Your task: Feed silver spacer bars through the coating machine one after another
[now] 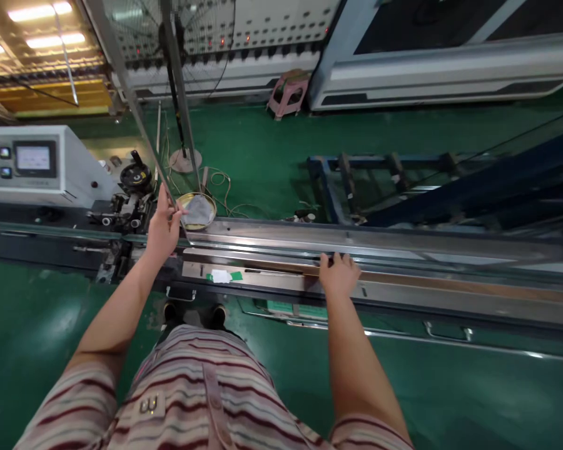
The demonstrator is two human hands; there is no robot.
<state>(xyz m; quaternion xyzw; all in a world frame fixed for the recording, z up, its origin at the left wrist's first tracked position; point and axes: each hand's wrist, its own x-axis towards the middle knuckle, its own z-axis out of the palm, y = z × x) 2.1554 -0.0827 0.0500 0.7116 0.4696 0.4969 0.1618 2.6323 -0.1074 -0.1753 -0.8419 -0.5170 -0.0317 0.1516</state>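
My left hand (163,228) pinches a long, thin metal strip (143,128) near its lower end, with the index finger stretched up along it. The strip rises tilted to the upper left, and its foot meets the long metal channel (272,245) of the machine bench. Farther right, my right hand (340,275) lies palm down over the near rail (403,294), fingers curled over its inner edge. The fingertips are partly hidden, so what they grip there is unclear. A round tray (209,223) with a grey cloth (197,209) stands just beyond my left hand.
A control box with a screen (32,157) and a black handwheel (136,178) are at left. Behind stand a fan (185,161), loose cables, a pink stool (288,94) and a blue metal frame (328,187). Handles (448,334) project from the bench's near side.
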